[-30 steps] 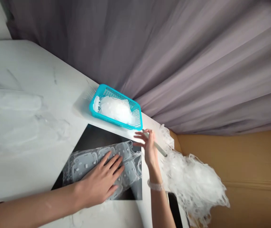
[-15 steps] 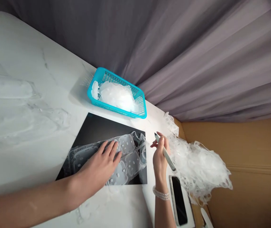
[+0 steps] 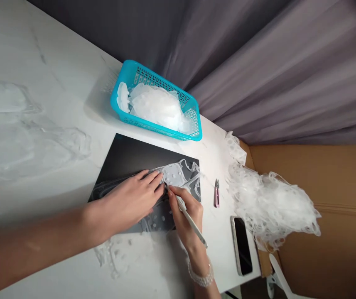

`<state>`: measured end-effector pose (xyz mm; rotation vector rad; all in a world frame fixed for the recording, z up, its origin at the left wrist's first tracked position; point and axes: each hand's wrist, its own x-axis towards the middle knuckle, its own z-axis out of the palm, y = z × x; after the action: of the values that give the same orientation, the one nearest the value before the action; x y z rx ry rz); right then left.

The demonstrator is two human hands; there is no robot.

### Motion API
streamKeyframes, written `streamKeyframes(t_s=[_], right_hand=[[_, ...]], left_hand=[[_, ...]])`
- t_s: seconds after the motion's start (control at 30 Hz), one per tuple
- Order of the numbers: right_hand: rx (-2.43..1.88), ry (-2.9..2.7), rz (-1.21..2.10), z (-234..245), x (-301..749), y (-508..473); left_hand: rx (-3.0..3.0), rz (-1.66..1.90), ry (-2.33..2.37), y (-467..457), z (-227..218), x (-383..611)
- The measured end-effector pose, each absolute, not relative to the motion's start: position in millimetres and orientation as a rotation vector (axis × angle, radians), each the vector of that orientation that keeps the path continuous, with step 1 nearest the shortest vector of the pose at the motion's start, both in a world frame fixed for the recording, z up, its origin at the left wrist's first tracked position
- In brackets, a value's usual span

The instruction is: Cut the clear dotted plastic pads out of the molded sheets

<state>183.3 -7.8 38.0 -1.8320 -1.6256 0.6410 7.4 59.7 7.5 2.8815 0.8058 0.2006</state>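
L hand point(image 3: 131, 199) lies flat, fingers spread, pressing the clear plastic sheet point(image 3: 178, 176) onto the black mat point(image 3: 128, 158). R hand point(image 3: 185, 211) grips a slim pen-like tool point(image 3: 190, 222), tip at the sheet just beside the L fingertips. Small pink snips point(image 3: 217, 194) lie near the mat's right edge w/ a phone point(image 3: 242, 245) (face up) beyond. Teal basket point(image 3: 155, 99) of white pieces sits behind; tangled plastic scrap point(image 3: 271, 207) hangs off the white table point(image 3: 40, 83).

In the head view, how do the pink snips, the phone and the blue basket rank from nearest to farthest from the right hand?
From the right hand:
1. Pink snips, just to its right on the table.
2. Phone, farther right, near the table edge.
3. Blue basket, beyond the dark mat, by the curtain.
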Motion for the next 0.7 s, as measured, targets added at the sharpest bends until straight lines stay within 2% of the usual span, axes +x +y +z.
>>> streamKeyframes(t_s=[0.33, 0.53, 0.7], right_hand=[[-1.671, -1.947, 0.294, 25.0, 176.1, -1.3], [-1.764, -2.088, 0.331, 30.3, 178.8, -17.3], [-1.648, -2.195, 0.163, 15.8, 186.9, -6.7]], left_hand=[[2.823, 0.176, 0.829, 60.6, 15.9, 7.2], [2.828, 0.184, 0.778, 63.2, 14.4, 5.5], [2.8, 0.202, 0.751, 66.5, 7.4, 4.1]])
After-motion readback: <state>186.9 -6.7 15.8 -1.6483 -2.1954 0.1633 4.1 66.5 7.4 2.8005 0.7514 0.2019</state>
